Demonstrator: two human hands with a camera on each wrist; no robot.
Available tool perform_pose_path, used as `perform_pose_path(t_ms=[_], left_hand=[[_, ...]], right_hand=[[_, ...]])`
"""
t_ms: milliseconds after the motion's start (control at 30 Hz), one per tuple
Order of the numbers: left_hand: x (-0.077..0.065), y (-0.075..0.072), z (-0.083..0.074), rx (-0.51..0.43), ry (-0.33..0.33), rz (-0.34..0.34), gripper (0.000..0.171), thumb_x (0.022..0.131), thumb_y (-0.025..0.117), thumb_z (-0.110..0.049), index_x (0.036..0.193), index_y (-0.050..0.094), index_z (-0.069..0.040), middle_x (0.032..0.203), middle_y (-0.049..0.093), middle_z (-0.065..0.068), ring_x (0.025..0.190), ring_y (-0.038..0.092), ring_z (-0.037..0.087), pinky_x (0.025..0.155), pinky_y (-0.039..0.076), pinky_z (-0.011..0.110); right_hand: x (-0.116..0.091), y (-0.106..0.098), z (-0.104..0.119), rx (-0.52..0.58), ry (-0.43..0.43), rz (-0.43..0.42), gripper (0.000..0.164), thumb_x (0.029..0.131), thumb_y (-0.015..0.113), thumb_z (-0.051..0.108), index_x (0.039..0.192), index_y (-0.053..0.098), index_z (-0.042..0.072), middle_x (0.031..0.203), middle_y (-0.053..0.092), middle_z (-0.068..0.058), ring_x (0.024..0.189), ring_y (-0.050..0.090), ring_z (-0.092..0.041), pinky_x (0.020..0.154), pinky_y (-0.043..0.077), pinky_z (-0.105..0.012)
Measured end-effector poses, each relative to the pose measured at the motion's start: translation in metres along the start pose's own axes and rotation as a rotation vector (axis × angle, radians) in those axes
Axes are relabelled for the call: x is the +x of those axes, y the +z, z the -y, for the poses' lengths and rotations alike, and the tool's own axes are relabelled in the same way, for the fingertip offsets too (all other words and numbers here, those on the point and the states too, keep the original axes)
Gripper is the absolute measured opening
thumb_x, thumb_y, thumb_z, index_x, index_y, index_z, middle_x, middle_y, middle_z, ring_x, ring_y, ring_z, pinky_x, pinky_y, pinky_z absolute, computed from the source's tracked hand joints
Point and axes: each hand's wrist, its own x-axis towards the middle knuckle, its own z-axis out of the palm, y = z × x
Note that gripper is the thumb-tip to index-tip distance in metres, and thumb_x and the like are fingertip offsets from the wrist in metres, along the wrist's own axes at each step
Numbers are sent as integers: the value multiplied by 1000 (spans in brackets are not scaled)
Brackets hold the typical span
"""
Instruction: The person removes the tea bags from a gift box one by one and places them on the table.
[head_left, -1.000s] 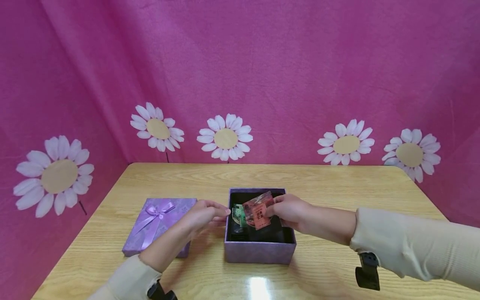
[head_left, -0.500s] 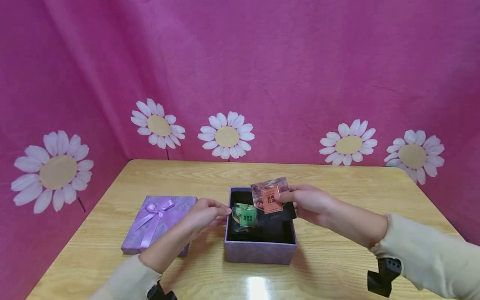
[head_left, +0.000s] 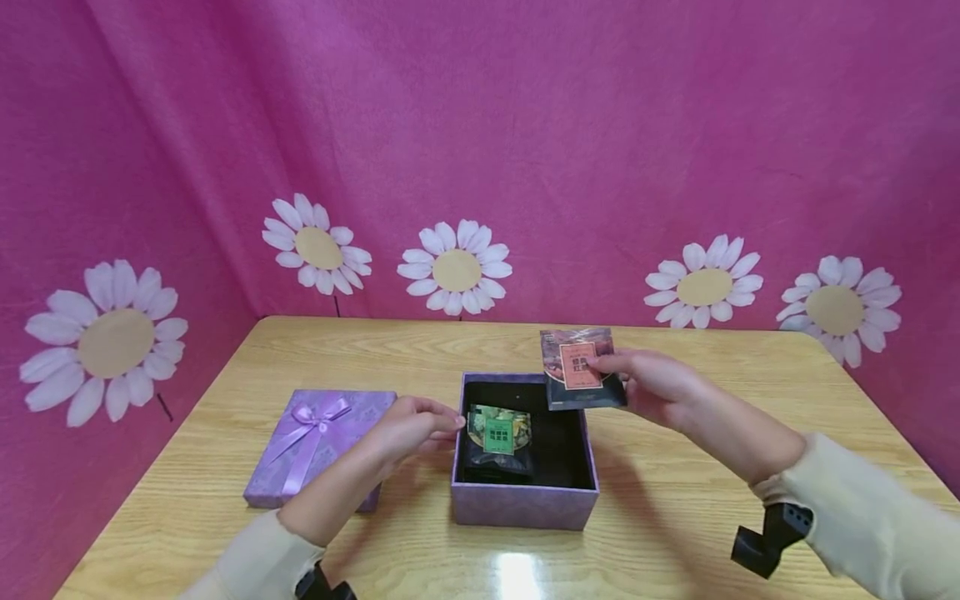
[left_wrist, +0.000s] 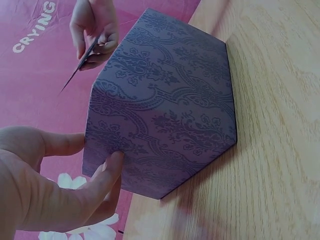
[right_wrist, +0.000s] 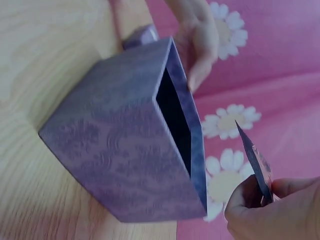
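Observation:
My right hand (head_left: 663, 387) pinches a flat dark sachet (head_left: 573, 400) with an orange-red label, thumb on its front. It is above the back right corner of an uncovered purple patterned box (head_left: 525, 506). In the right wrist view, the sachet (right_wrist: 256, 167) appears nearly edge-on, apart from the box. My left hand (head_left: 416, 429) holds the box's left wall, thumb at the rim; in the left wrist view its fingers (left_wrist: 102, 182) lie against the outer side. Inside the box, on the left, sits a black sachet (head_left: 498, 437) with a green label.
A purple lid (head_left: 318, 446) with a ribbon bow lies left of the box, partly behind my left forearm. The wooden table (head_left: 675, 533) meets a pink cloth backdrop (head_left: 570, 167) with daisies at its far edge.
My right hand has lifted the orange-red sachet up and rightward from inside the box, uncovering the green-labelled sachet. My left hand has stayed at the box's left wall.

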Motion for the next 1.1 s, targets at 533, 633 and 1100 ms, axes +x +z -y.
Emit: perform_pose_path(t_ms=[533,633,1100], left_hand=[[0,1,-3,11,-16,-6,25,87,63,-5,106,60,10,106,69,24,87,69,15,85,59,31],[1,1,-3,17,-13,-4,24,87,64,-6,105,61,10,104,70,22,85,69,14,83,60,30],[1,1,-2,52,-21,-35,24,86,65,-8,105,62,7,106,69,22,88,69,17,86,59,30]], right_hand=[[12,-56,-2,227,27,-70,15,97,51,10,110,44,6,83,70,0,80,67,-6,75,59,-22],[18,-65,-4,272,47,-83,11,98,50,9,107,44,6,82,69,-2,78,67,-8,74,59,-23],[69,-97,-35,26,-6,-157,9,95,52,7,102,54,2,74,66,8,72,63,0,69,57,-15]])
